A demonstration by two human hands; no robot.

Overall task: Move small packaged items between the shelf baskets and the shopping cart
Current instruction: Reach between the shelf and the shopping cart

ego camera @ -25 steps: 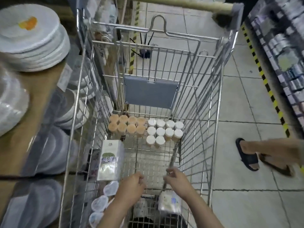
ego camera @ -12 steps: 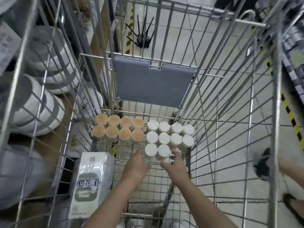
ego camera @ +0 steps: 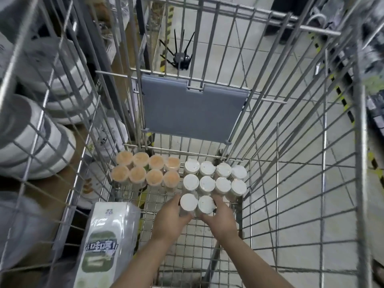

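I look down into a wire shopping cart [ego camera: 301, 183]. At its far end stand several orange-topped jars [ego camera: 145, 172] and several white-lidded jars [ego camera: 216, 177]. The two nearest white-lidded jars [ego camera: 197, 203] sit between my hands. My left hand [ego camera: 170, 217] wraps round the left jar from the left. Around the right jar, from the right, curls my right hand [ego camera: 221, 219]. A white and green wrapped pack [ego camera: 108, 242] leans against the cart's left wall.
A grey plastic flap [ego camera: 193, 113] hangs on the cart's far wall. Stacks of white plates [ego camera: 35, 146] fill the shelf beyond the left wall. Tiled floor lies to the right, and a small black device with antennas [ego camera: 181, 57] sits on it ahead.
My view has dropped deeper into the cart. Both hands moved forward along the cart floor and now grip the two nearest white-lidded jars.
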